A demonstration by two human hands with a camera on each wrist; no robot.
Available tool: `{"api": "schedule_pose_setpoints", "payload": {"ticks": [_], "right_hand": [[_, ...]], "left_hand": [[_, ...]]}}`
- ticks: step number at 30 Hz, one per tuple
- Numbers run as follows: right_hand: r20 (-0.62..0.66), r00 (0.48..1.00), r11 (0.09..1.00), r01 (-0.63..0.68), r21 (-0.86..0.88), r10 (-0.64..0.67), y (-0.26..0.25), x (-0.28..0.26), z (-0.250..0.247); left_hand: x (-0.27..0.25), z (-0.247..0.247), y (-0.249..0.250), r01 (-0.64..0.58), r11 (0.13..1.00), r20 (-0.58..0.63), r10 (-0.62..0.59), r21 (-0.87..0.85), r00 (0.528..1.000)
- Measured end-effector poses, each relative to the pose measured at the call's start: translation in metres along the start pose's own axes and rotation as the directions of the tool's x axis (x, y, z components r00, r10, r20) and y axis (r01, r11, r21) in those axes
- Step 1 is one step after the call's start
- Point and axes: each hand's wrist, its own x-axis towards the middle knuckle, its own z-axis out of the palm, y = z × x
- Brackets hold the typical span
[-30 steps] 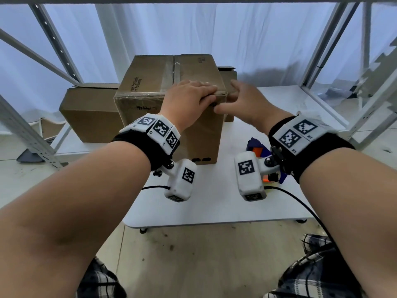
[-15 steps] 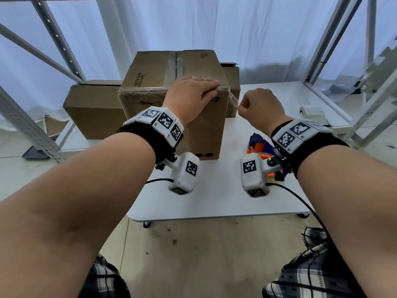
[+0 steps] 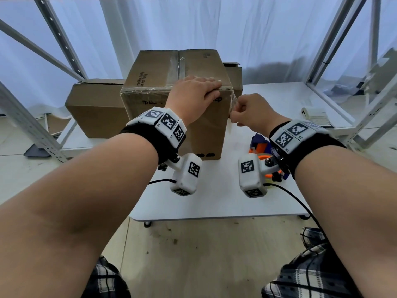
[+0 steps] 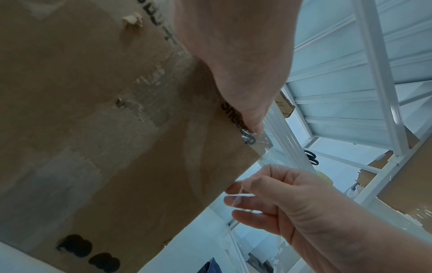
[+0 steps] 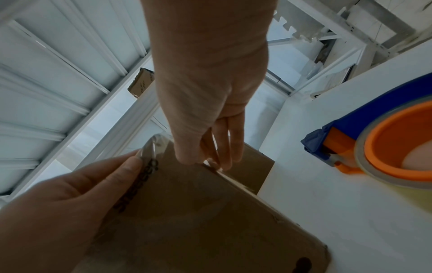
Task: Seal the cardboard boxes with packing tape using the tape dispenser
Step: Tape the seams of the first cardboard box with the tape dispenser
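Observation:
A tall cardboard box [image 3: 146, 117] stands on the white table [image 3: 214, 203], with clear tape along its top seam and front top edge. My left hand [image 3: 206, 91] presses flat on the top front edge near the right corner, its thumb lying on the front face [image 5: 131, 166]. My right hand [image 3: 234, 117] pinches a loose strip of clear tape [image 4: 264, 153] that hangs from that corner, held down along the box's right front edge. The blue and orange tape dispenser [image 5: 385, 147] lies on the table under my right wrist, with no hand on it.
A lower cardboard box [image 3: 96, 110] sits left of the tall one and another [image 3: 234, 78] behind it. A small white paper item [image 3: 313, 114] lies at the table's right. Metal frame posts [image 3: 28, 125] flank both sides. Black scissors [image 4: 311, 157] hang beyond the box.
My right hand left the box's top edge, closed on the tape end and drew it down beside the right front corner. My left hand kept pressing the top edge.

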Motion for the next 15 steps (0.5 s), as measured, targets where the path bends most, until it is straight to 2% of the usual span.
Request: {"api": "schedule_pose_setpoints", "payload": {"ticks": [6, 9, 11, 13, 15], "right_hand": [[0.068, 0.997, 0.993, -0.038, 0.116, 0.030, -0.002, 0.002, -0.002], [0.108, 0.994, 0.988, -0.023, 0.154, 0.006, -0.001, -0.002, -0.005], [0.081, 0.997, 0.989, 0.002, 0.151, -0.014, 0.001, -0.004, -0.008], [0.002, 0.994, 0.991, 0.113, 0.075, -0.113, 0.002, -0.005, -0.013], [-0.057, 0.955, 0.957, 0.288, -0.044, -0.290, -0.001, -0.004, -0.017]], "left_hand": [[-0.001, 0.001, 0.000, 0.011, 1.000, -0.007, -0.011, -0.001, 1.000], [-0.001, 0.001, -0.001, 0.007, 1.000, -0.014, -0.007, -0.005, 1.000], [-0.001, 0.002, -0.001, 0.006, 1.000, -0.013, -0.006, -0.007, 1.000], [-0.001, 0.003, -0.001, 0.007, 1.000, -0.013, -0.007, -0.001, 1.000], [-0.001, 0.003, -0.001, 0.006, 1.000, -0.021, -0.006, 0.005, 1.000]]}}
